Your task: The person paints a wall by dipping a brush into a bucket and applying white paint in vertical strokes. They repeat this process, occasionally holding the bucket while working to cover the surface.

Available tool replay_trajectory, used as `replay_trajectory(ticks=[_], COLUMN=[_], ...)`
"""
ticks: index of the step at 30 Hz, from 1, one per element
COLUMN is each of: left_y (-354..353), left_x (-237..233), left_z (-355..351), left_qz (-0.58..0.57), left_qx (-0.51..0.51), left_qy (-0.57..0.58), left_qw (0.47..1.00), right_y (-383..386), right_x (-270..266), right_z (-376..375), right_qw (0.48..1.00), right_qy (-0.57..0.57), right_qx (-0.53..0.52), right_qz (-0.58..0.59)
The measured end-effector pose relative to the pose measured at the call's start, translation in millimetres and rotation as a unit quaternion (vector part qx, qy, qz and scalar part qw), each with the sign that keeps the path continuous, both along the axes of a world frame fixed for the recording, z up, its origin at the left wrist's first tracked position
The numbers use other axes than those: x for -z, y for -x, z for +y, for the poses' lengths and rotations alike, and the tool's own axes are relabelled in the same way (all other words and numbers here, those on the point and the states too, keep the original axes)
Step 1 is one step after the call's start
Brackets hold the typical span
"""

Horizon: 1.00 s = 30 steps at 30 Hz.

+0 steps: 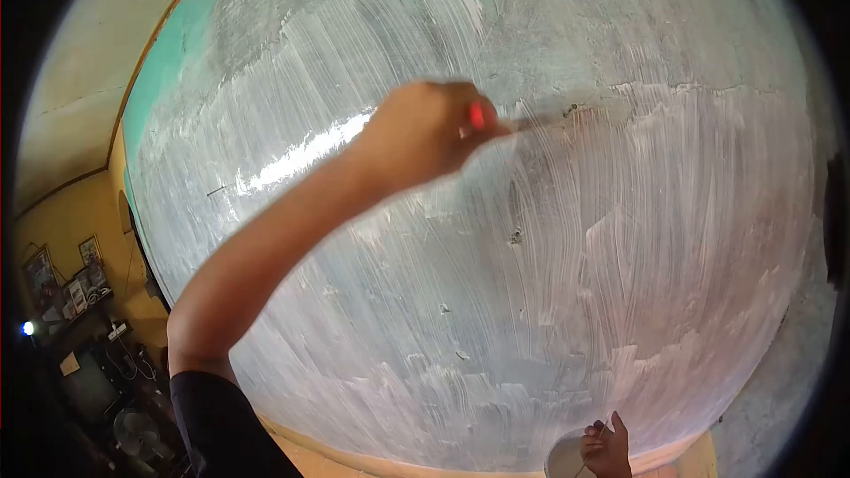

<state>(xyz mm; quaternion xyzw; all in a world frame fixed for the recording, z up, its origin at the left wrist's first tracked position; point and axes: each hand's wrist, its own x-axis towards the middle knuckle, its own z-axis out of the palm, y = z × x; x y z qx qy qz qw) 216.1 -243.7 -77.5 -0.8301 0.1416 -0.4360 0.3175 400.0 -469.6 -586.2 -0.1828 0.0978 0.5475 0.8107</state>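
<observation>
My left hand point(429, 128) is raised in front of the wall, closed around a red-handled paintbrush point(478, 116). The brush's far end points right and is blurred, seen nearly edge-on close to the wall surface. Streaky white coating point(611, 212) with vertical brush marks covers much of the wall point(567, 26). Low at the bottom edge, my right hand point(606, 450) has its fingers curled on the thin wire handle of a pale bucket point(561, 456), thumb pointing up. The bucket's contents cannot be made out.
Small holes and a crack point(571, 111) mark the wall, and a nail point(217, 191) sticks out at left. A green strip point(177, 71) borders the ceiling point(80, 80). At far left are a fan point(137, 434), a dark screen point(88, 385) and framed pictures point(90, 251).
</observation>
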Motion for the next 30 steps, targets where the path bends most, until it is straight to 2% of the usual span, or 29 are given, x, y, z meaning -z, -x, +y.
replay_trajectory(ticks=[1, 3, 5, 7, 10, 12, 15, 16, 17, 18, 19, 20, 21, 22, 23, 24, 25, 27, 28, 30], left_y=[1, 6, 12, 15, 21, 23, 6, 0, -5, -11, -12, -13, -14, -11, -9, -7, -5, 4, 4, 2], left_x=[-21, -75, -123, -195, -231, -243, -225, -198, -182, -157, -121, -92, -61, -22, 6, 29, 49, 63, 59, 33], left_z=[4, 10, 11, 12, 16, 22, 43, 37, 50, 57, 47, 49, 49, 31, 29, 24, 16, -1, -2, 1], left_qz=[0.004, -0.026, -0.056, -0.131, -0.192, -0.247, -0.255, -0.240, -0.236, -0.235, -0.190, -0.147, -0.132, -0.094, -0.060, -0.006, -0.014, 0.063, 0.065, 0.055], left_qx=[0.021, -0.129, -0.121, -0.096, -0.050, -0.074, -0.045, -0.072, -0.071, -0.023, -0.016, 0.011, 0.028, -0.005, -0.005, 0.030, 0.020, -0.040, -0.041, -0.016], left_qy=[0.057, 0.102, 0.160, 0.214, 0.173, -0.008, -0.006, 0.035, -0.122, -0.151, -0.108, -0.114, -0.174, -0.119, -0.121, -0.088, -0.095, 0.034, 0.035, 0.173], left_qw=[0.998, 0.986, 0.978, 0.963, 0.965, 0.966, 0.966, 0.967, 0.961, 0.960, 0.976, 0.982, 0.975, 0.988, 0.991, 0.996, 0.995, 0.997, 0.996, 0.983], right_y=[0, -1, -1, 3, 2, 2, 5, 5, 4, 4, 5, 5, 5, 2, 0, 0, 0, 1, 1, 2], right_x=[-2, -3, -1, 2, 11, 17, 22, 24, 25, 24, 22, 21, 23, 27, 28, 26, 22, 22, 24, 26], right_z=[-1, -3, -3, -2, -8, -11, -12, -12, -12, -12, -14, -15, -14, -12, -12, -12, -11, -11, -13, -13], right_qw=[1.000, 1.000, 1.000, 1.000, 0.999, 0.999, 0.999, 0.999, 1.000, 1.000, 1.000, 1.000, 1.000, 1.000, 1.000, 1.000, 1.000, 1.000, 1.000, 0.999], right_qy=[0.012, 0.023, 0.000, -0.001, -0.021, -0.040, -0.017, -0.015, -0.015, -0.017, -0.008, 0.003, 0.004, -0.013, -0.030, -0.029, -0.002, 0.026, 0.001, -0.027], right_qx=[0.009, 0.017, -0.002, 0.003, 0.012, 0.012, 0.021, 0.018, 0.016, 0.016, 0.014, 0.011, 0.009, 0.004, 0.001, 0.000, 0.003, 0.004, 0.003, 0.004], right_qz=[-0.001, -0.002, 0.011, 0.023, 0.032, 0.032, 0.037, 0.029, 0.020, 0.021, 0.018, 0.015, 0.017, 0.014, 0.011, 0.011, 0.010, 0.012, 0.016, 0.021])
